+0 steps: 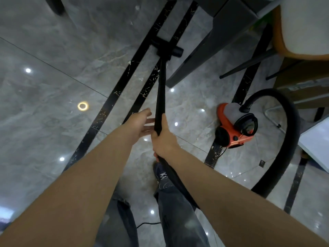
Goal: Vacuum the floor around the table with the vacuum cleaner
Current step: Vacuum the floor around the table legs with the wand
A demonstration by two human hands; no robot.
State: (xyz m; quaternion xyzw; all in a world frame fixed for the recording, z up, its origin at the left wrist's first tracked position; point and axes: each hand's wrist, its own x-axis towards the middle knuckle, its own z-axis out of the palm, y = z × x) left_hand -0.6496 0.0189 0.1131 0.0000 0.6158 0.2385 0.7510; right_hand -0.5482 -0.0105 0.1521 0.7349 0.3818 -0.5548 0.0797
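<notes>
A black vacuum wand (161, 90) runs from my hands down to a black floor nozzle (168, 49) lying on the grey marble floor (53, 86) beside the dark table leg (204, 50). My right hand (162, 139) grips the wand's upper part. Just left of the wand, my left hand (140, 122) has its fingers straight, their tips at the tube. The orange vacuum body (235, 125) sits on the floor to the right. Its black hose (288, 139) loops round behind my right arm.
A chair with an orange-edged seat (302, 32) and thin dark legs stands at the upper right. A white board edge (316, 143) juts in at the right. Black inlay strips cross the floor. My legs and a dark shoe (161, 173) are below the hands.
</notes>
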